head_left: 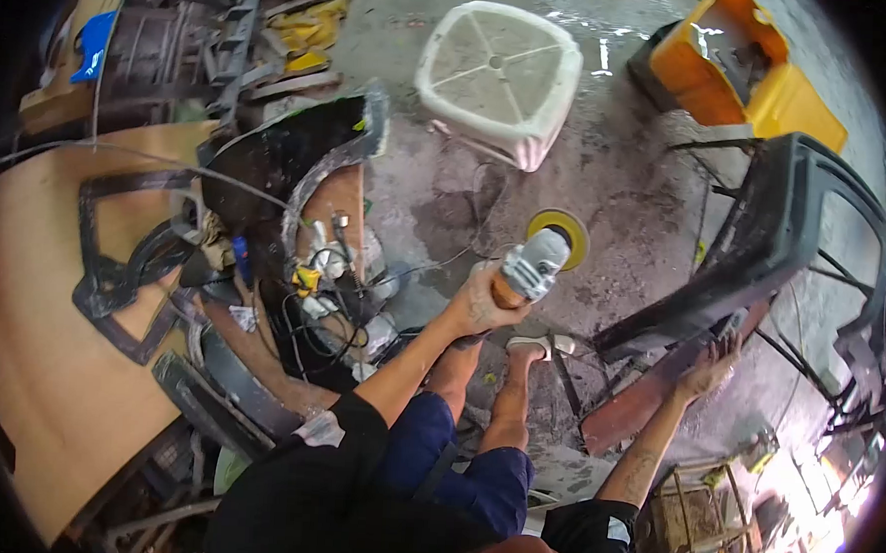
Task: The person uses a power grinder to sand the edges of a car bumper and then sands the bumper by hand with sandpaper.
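My left hand [484, 301] is wrapped round the body of a handheld power sander [536, 266], which has a grey-and-orange housing. Its round yellow disc [571, 239] faces away from me, over the wet concrete floor. On the right, my right hand [709, 368] has its fingers apart and lies against a reddish-brown panel [628, 408], close below the lower edge of a large black moulded part [755, 243]. That part rests at a tilt on a thin metal stand. The disc is apart from the black part.
A white plastic stool [499, 69] stands ahead, with a cut yellow container [798, 105] at upper right. Cables [336, 316] lie left of my legs. Black frames [128, 260] rest on a tan sheet [48, 356] at left. Bottom right holds a metal-framed crate [696, 515].
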Available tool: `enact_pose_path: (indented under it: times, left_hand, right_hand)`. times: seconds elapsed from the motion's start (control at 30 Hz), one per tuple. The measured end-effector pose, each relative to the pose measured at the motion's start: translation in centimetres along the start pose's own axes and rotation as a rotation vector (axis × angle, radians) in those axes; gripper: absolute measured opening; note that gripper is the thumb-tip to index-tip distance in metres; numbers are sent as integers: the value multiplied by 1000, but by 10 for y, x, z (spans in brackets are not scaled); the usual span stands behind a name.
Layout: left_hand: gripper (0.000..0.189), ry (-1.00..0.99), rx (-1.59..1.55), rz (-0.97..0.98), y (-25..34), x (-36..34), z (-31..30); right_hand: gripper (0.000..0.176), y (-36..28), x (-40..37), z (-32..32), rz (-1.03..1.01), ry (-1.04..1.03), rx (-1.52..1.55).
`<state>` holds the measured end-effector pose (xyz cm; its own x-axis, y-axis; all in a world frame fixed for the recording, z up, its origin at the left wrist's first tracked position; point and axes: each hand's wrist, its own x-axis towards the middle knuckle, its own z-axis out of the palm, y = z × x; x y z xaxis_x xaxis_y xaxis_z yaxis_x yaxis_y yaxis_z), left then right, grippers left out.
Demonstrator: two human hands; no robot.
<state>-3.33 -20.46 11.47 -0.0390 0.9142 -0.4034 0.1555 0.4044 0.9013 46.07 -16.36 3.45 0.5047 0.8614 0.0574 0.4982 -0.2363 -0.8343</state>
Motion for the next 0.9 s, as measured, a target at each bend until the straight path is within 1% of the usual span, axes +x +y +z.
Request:
enact_pose_path:
  times: [0.03,0.07,0.1,0.13,0.17,0.2,0.23,0.3,0.37,0.4,0.47,0.5,0.57,0.6,0.63,0.7,0.73,0.77,0.83,0.87,0.9]
  left_hand:
    - [44,-51,-124,-21,2,0,8]
    - [44,-73,-114,-106,0,-3,11]
    - [43,-124,-105,-188,-8,-4,9]
    - [42,-156,-181,-245,-11,-5,11]
    - [40,-167,-238,-308,-12,-9,11]
    - [38,-131,-152,-208,-16,-12,5]
    - [36,-78,-60,-110,-21,-14,1]
    - [33,-95,-67,-94,-26,-19,-6]
    - [31,-86,-52,-98,-25,-24,-6]
    - [28,-68,-86,-125,-24,-19,-4]
    - [24,-57,-159,-152,-13,-17,-3]
    - [24,-62,-159,-154,-11,-17,-1]
    - [22,-48,-188,-201,-12,-17,0]
    - [22,-48,-187,-202,-15,-17,0]
    - [21,-69,-164,-199,-16,-16,0]
    - [20,-91,-137,-198,-20,-14,3]
    - [20,-102,-137,-218,-20,-13,5]
    - [20,-116,-137,-238,-20,-13,7]
    - [23,-113,-116,-209,-15,-11,14]
    - [25,-102,-100,-178,-14,-10,19]
    - [25,-105,-95,-179,-13,-11,23]
  right_hand:
    - [49,-22,-5,-7,-74,-28,-177]
    - [48,-36,-4,-3,-69,-96,-51]
    - [48,-55,-13,-7,2,-51,-679]
    - [47,-77,-2,0,-388,2,-402]
    - [47,-101,0,9,-141,4,-122]
    - [48,-95,8,19,-187,39,-116]
    - [52,-115,15,28,-73,50,38]
    - [64,-136,26,39,36,38,127]
    - [72,-146,34,47,103,-57,270]
    - [72,-140,38,53,118,-60,266]
    - [93,-124,37,50,174,-130,348]
    - [93,-118,35,45,176,-127,345]
    - [115,-95,30,33,21,-281,-56]
    - [124,-89,24,29,-39,-276,-136]
    - [124,-91,24,27,-36,-277,-136]
    - [119,-92,28,23,-64,-275,-27]
    - [109,-100,32,26,1,-277,155]
    - [109,-104,37,28,8,-273,156]
    - [96,-109,50,29,122,-199,268]
    - [78,-114,51,31,55,-158,173]
    - [78,-111,52,32,60,-154,175]
